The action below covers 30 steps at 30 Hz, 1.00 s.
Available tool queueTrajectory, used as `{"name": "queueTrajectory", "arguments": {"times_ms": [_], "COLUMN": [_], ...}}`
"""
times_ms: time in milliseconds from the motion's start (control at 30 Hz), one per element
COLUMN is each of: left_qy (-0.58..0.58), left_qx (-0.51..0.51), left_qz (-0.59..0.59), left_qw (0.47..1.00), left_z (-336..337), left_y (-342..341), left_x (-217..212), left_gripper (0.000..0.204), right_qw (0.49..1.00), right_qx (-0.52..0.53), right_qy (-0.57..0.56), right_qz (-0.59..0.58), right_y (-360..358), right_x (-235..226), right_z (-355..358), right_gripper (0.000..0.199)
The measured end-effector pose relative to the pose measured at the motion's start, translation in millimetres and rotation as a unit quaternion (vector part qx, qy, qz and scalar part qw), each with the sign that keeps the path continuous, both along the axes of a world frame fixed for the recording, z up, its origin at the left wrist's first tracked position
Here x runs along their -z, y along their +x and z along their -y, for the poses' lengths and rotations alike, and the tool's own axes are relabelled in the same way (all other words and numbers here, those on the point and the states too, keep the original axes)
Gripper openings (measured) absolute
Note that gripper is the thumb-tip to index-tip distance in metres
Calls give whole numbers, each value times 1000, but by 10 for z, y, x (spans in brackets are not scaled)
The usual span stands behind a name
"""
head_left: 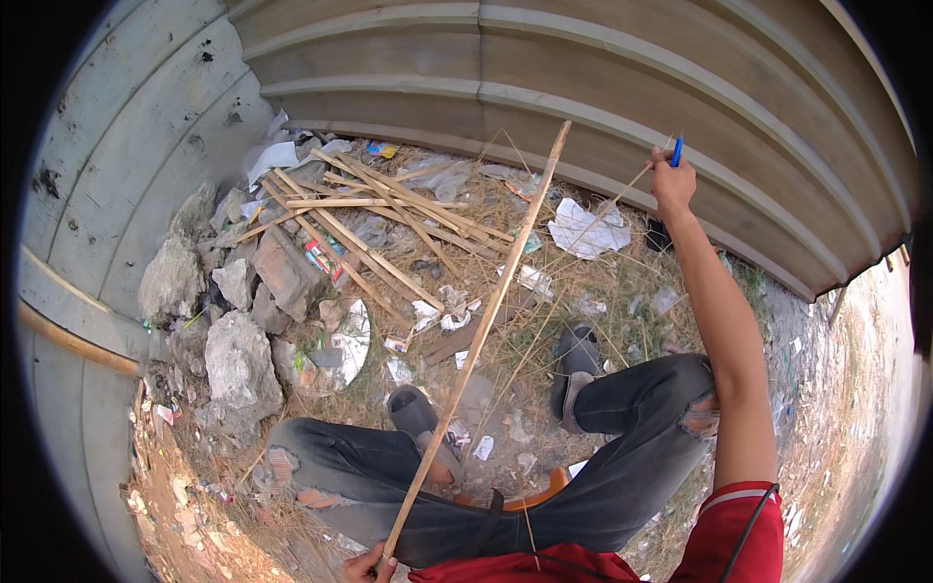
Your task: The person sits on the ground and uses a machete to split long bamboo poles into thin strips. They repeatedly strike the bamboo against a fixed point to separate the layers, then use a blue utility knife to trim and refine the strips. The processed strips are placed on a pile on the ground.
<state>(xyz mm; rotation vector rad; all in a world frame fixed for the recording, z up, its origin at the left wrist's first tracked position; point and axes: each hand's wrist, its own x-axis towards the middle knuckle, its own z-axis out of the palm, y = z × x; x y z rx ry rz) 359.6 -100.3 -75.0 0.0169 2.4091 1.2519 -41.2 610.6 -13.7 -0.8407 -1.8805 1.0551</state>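
Observation:
My left hand (367, 565) is at the lower edge, its fingers closed round the near end of a long bamboo strip (476, 340). The strip slants up and away over my left leg toward the metal wall. Far out to the right, my right hand (673, 185) is closed on a small blue tool (677, 151); its working end I cannot make out. A thin straw-coloured sliver (637, 178) extends down and left from the fingers of that hand. Whether it is gripped along with the tool is too small to tell.
Several bamboo strips (389, 199) lie crossed in a pile beyond my feet. Broken rocks (238, 360) are heaped on the left. A corrugated metal wall (583, 83) stands ahead, grey panels (117, 194) at left. Paper scraps (588, 230) and dry grass litter the ground.

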Motion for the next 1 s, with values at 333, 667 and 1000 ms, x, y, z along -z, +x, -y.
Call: {"name": "queueTrajectory", "arguments": {"times_ms": [333,667,1000], "left_qy": [296,384,345], "left_qx": [-145,-113,-74], "left_qz": [28,-128,-100], "left_qw": [944,908,930], "left_z": [-911,-2139,-2395], "left_y": [-687,-2578,-2539], "left_x": [-208,-540,-273], "left_gripper": [42,48,49], "right_qw": [902,748,712], "right_qx": [-249,-538,-576], "right_qy": [246,304,269], "right_qz": [252,243,298], "right_y": [468,1210,1085], "right_x": [-513,-995,-528], "right_z": [568,2641,2794], "right_gripper": [45,51,52]}}
